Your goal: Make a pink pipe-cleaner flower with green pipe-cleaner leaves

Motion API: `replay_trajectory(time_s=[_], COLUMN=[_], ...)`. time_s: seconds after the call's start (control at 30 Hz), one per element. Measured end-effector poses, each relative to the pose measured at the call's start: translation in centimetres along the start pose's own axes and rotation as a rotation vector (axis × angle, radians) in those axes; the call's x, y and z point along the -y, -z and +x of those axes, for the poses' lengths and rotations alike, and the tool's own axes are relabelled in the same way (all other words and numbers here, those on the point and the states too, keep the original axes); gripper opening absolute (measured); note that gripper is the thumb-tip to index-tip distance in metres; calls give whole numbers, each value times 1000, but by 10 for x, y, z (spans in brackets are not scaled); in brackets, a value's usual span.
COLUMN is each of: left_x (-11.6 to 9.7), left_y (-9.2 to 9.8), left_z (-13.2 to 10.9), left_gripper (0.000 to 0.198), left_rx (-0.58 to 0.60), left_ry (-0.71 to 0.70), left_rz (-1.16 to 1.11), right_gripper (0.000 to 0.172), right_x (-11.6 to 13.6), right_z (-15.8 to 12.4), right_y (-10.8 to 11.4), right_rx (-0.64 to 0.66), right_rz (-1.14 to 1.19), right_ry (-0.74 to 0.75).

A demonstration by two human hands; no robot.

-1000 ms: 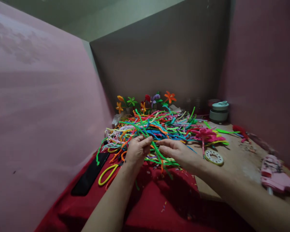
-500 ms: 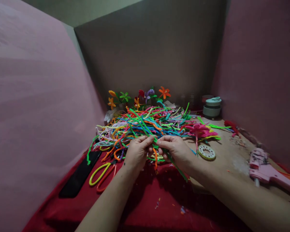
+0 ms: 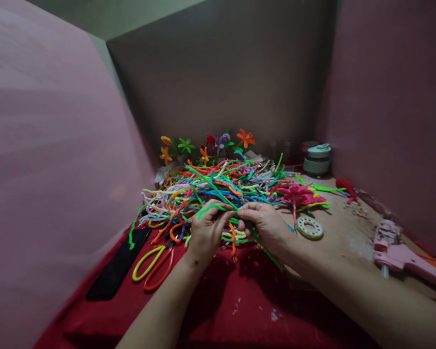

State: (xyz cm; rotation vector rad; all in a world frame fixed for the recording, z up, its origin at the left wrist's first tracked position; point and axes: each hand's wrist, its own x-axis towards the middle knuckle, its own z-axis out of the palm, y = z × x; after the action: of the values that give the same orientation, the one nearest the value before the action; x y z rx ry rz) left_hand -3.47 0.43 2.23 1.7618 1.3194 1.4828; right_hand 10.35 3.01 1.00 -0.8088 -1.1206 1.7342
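Though curved, pipe cleaner between fingers

One view only: head cam. It sits above the near side of the pipe-cleaner pile, facing forward and down across the table. Close range: pile mid-frame, pink glue gun right of pile at frame edge, grey panel behind pile.

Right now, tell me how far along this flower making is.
Done: several finished flowers stand at the back, and a pink flower lies on the table. In hand: the left hand and right hand pinch a green pipe cleaner, its end curved. Likely left: a big pile of loose pipe cleaners.
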Motion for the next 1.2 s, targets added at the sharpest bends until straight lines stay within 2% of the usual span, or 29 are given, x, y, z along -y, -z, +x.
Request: replay_trajectory(time_s=[0.1,0.23,0.33,0.5,0.6,0.7,0.83,1.0,1.1,1.2], left_x=[5,8,3,-5,-3,-1,-3,-9,-11,-12], left_y=[5,10,13,13,9,8,9,13,17,21], left_z=[-1,-1,-1,-3,-1,2,5,7,9,9], left_gripper=[19,26,24,15,14,14,14,12,14,18], left_rx=[72,117,127,113,85,113,190,222,266,316], left_ry=[-267,-398,-482,-731,-734,-663,-582,-595,-610,-517], left_rz=[220,451,577,962,967,828,676,657,648,579], right_gripper=[10,13,14,6,6,7,10,9,8,11], right_x=[1,5,8,7,8,9,10,11,11,13], right_z=[1,0,-1,-2,-2,-2,1,1,-1,-3], right_y=[2,2,1,-1,-2,-1,1,3,3,3], right_rx=[8,44,50,31,-9,-9,26,71,142,209], right_rz=[-19,-89,-127,-118,-128,-124,-75,2,36,57], right_ry=[30,24,21,52,77,57,15,-82,-67,-101])
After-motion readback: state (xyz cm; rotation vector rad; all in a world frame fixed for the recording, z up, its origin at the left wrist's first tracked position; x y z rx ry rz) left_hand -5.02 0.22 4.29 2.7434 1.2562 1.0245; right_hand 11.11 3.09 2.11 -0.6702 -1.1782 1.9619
